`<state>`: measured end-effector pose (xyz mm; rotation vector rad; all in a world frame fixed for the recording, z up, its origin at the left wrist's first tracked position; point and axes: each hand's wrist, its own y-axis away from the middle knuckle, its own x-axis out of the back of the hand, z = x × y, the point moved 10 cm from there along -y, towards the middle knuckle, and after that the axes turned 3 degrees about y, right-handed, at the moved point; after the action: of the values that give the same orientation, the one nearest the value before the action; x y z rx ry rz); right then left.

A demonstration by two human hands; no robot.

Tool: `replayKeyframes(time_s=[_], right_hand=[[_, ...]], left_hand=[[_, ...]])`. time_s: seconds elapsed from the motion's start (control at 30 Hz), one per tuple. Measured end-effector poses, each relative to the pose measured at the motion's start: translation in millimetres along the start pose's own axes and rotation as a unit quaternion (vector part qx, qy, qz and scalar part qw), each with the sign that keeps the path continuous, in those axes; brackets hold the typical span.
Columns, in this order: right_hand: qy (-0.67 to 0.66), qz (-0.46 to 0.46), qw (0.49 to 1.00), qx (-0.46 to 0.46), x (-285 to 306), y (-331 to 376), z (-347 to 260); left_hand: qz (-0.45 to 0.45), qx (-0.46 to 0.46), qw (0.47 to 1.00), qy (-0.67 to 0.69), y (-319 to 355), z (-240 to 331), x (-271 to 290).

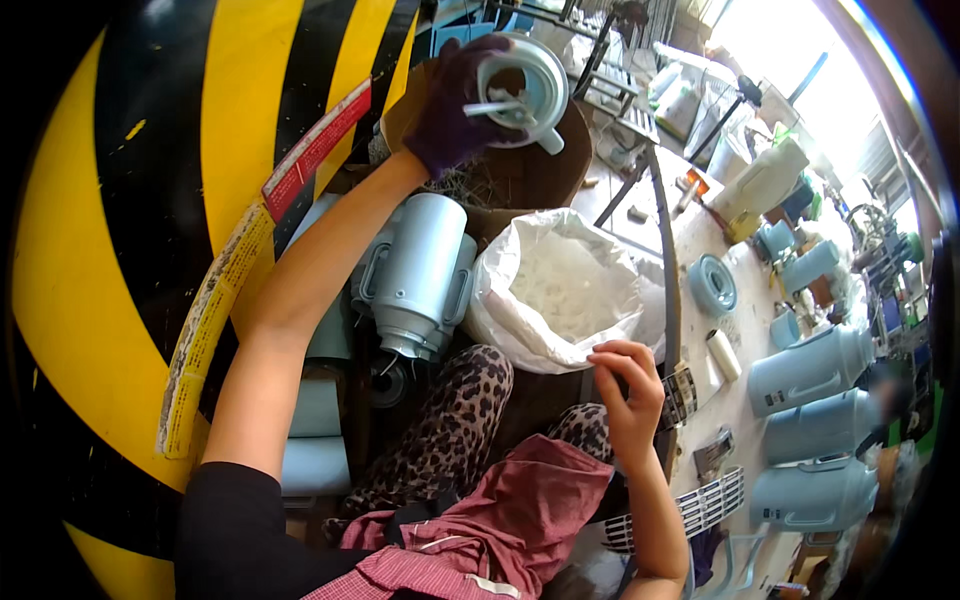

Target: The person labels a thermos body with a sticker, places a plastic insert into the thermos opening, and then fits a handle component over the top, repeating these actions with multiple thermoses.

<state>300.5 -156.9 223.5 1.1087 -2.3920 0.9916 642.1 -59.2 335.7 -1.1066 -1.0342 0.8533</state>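
The left hand (455, 110) has its fingers wrapped round a blue vessel (546, 86) over the box's (562, 180) far edge, pale bits inside suggesting unfinished work, while the right hand (632, 400) hangs half-curled, seemingly empty, and three jugs (815, 425) toward the worktop's (700, 235) right edge look done.

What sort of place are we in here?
Probably a workshop or small factory: several matching blue jugs on a cluttered table, an open white sack, and a big striped yellow-and-black panel on the left.
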Motion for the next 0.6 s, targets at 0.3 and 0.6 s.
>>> replayKeyframes(time_s=[0.3, 0.6], right_hand=[[0.223, 0.106, 0.921, 0.302, -68, -127, -55], [0.172, 0.16, 0.938, 0.255, -86, -154, -15]], left_hand=[[0.01, -0.009, 0.997, -0.08, 42, 9, -29], [-0.006, 0.001, 0.995, -0.1, 46, -36, -40]])
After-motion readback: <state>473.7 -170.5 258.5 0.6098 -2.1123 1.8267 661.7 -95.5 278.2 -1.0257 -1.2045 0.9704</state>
